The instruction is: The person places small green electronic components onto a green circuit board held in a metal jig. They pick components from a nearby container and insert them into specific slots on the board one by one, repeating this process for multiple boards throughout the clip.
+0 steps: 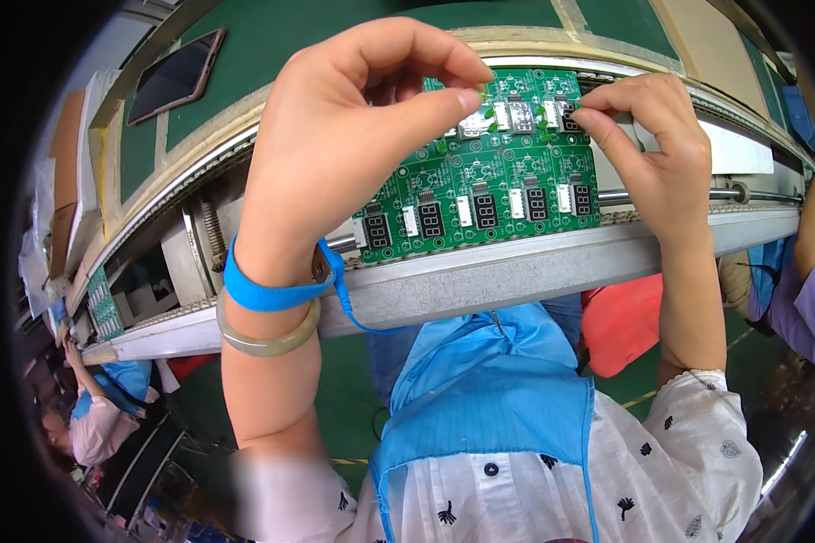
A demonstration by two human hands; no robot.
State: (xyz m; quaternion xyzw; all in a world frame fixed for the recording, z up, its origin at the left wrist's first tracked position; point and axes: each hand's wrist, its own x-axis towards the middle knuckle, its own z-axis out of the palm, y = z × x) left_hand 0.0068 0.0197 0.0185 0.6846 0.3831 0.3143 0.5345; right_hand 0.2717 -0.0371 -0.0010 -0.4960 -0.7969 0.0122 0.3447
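My left hand [362, 118] is raised over the far row of a green circuit board panel [512, 231]. Its thumb and index finger are pinched around a small green LED [485, 91], partly hidden by the fingertips. At the panel's far right corner is my right hand [652, 145], thumb and index finger drawn close together beside a black digit display [570, 118]; whatever they hold is hidden. The near row carries several black digit displays [485, 212], each next to a white connector [465, 211]. Small green LEDs [542, 137] also stand between the rows. A blue wrist strap [276, 288] circles my left wrist.
The panel lies across a conveyor with a metal front rail [516, 270] and a rod [715, 194]. A phone [177, 77] lies on the green bench beyond, at left. Another board [105, 303] sits farther left. Co-workers [109, 416] are at both sides.
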